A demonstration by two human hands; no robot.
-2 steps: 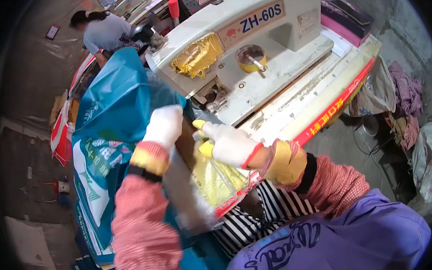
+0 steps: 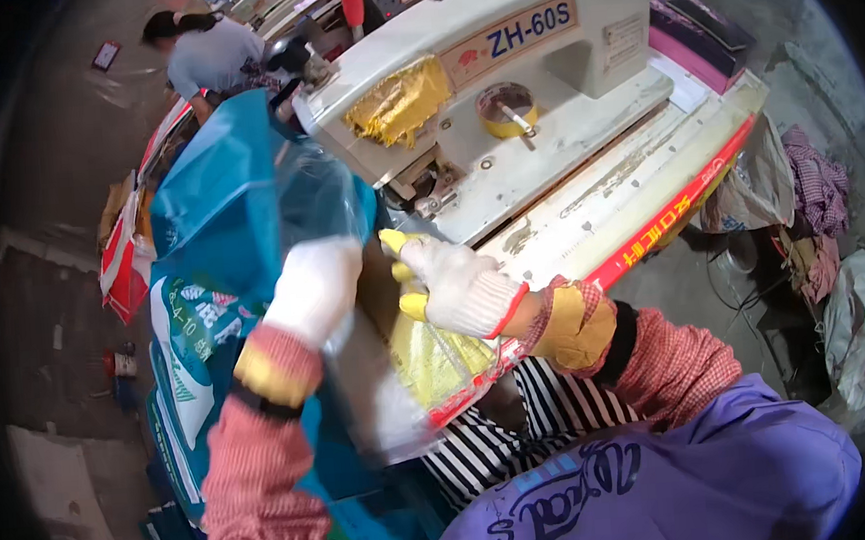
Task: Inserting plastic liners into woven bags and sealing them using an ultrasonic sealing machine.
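My left hand [image 2: 313, 288], in a white knit glove, grips the clear inner liner [image 2: 322, 202] at the mouth of a large blue woven sack [image 2: 213, 220] that stands open in front of me. My right hand [image 2: 454, 284], also in a white glove with yellow fingertips, holds the near edge of the same liner where yellow contents [image 2: 434, 365] show through the plastic. Both hands are close together, just in front of the cream-coloured sewing machine [image 2: 519, 73].
The machine sits on a worn white bench with a red front strip [image 2: 670, 223]. Another person [image 2: 212, 55] bends over at the far left. Cloth and bags [image 2: 832, 242] lie on the floor to the right. Red and white sacks [image 2: 126, 261] lie at left.
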